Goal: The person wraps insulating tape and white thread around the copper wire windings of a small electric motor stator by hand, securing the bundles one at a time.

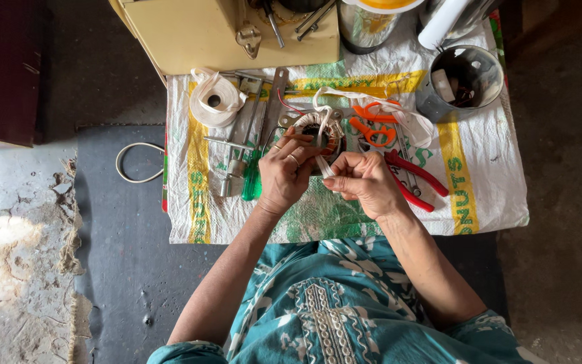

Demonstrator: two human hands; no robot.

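The left hand (pixel 285 172) curls over the near-left rim of a coil (pixel 320 135), fingers closed on it, steadying it on the sack (pixel 479 195). The right hand (pixel 365 180) sits just beside, nearer the body, its thumb and fingertips pinched on a white tape (pixel 323 165). The tape runs up and away from that pinch, over the coil's ring and off to the right in a loose loop (its long axis lies roughly away from the person). Both hands are close to the coil; the left is actually on it. Orange scissors (pixel 372 125) lie just beyond, red pliers (pixel 415 180) just right of the right hand, a tape roll (pixel 215 100) farther left.
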